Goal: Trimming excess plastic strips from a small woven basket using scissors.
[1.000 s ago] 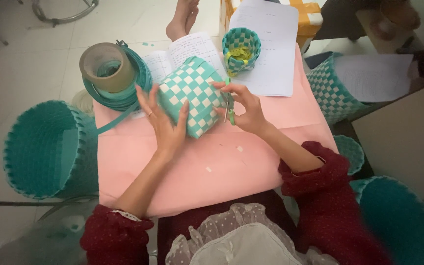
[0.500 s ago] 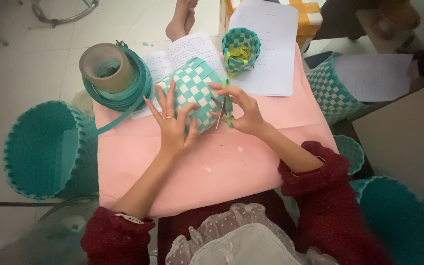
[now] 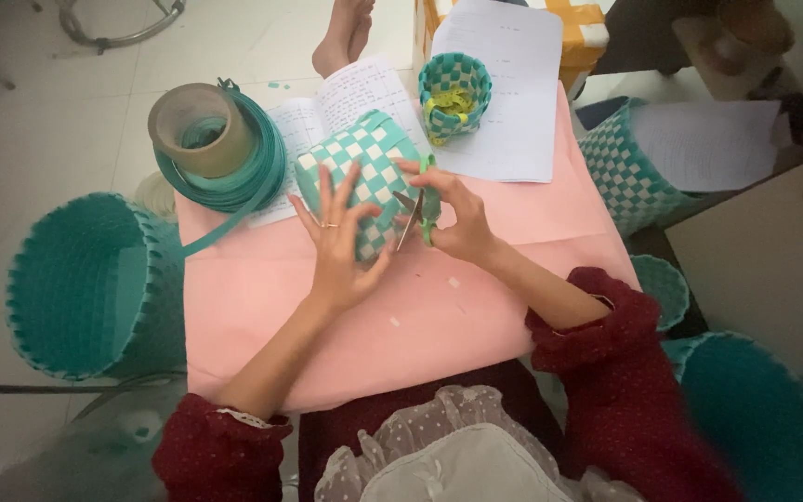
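Steadying the teal-and-white woven basket (image 3: 357,181) on the pink table (image 3: 327,325), we press our left hand (image 3: 338,244) against its checkered side with fingers spread open. Our right hand (image 3: 453,218) is closed around small green-handled scissors (image 3: 420,209), blades angled at the basket's near edge. Just beyond lie an open notebook (image 3: 346,98), a coil of teal strapping (image 3: 234,177) and a small woven cup (image 3: 455,93).

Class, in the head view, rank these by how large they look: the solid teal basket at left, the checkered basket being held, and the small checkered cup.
1. solid teal basket, though it may sit nearer the camera
2. held checkered basket
3. small checkered cup
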